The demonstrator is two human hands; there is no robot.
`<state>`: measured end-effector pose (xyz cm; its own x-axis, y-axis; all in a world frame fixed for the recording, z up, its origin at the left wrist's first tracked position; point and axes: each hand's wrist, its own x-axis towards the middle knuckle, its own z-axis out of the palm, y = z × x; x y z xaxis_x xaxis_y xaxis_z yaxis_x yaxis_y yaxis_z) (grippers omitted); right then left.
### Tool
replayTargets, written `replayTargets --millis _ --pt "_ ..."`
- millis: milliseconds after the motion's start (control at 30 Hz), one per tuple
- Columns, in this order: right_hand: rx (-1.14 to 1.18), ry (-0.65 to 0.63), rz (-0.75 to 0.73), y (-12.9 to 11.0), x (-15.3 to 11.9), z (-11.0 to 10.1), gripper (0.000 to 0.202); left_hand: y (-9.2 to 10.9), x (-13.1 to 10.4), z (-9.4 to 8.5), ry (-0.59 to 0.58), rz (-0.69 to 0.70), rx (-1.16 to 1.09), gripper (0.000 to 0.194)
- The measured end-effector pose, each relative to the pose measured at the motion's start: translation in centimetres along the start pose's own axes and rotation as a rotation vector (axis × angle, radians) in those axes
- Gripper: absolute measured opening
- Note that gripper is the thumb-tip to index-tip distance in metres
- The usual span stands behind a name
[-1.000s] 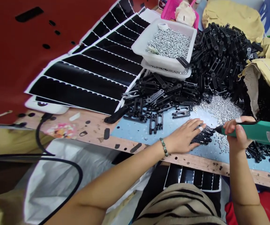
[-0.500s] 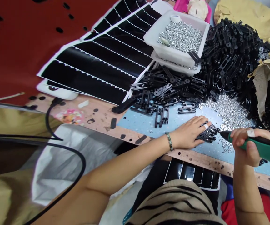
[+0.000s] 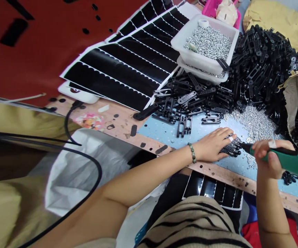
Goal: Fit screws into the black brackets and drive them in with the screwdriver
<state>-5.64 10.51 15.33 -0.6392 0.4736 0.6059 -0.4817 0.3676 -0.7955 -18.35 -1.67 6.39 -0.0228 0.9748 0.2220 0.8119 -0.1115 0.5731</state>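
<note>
- Green driver (image 3: 296, 162) has tilted, rear end lower.
- Right hand (image 3: 270, 156) wraps around it.
- Left hand (image 3: 212, 146) clasps black links (image 3: 231, 148) between thumb and fingers.

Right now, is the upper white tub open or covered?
Open: no lid lies over the tub, and the silver screws inside show from above.
</note>
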Motion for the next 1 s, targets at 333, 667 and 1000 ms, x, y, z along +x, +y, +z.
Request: replayTargets --millis 333,667,1000 --pt "-0.041 -0.041 0.084 0.0 -0.6 1.0 0.009 0.2 0.1 -0.2 0.01 0.007 -0.009 0.07" --pt "-0.027 -0.037 0.072 0.2 -0.5 1.0 0.008 0.2 0.0 -0.3 0.006 0.009 0.016 0.07" --pt "-0.008 -0.047 -0.043 -1.3 -0.3 0.3 0.011 0.4 0.1 -0.3 0.005 0.008 0.058 0.07"
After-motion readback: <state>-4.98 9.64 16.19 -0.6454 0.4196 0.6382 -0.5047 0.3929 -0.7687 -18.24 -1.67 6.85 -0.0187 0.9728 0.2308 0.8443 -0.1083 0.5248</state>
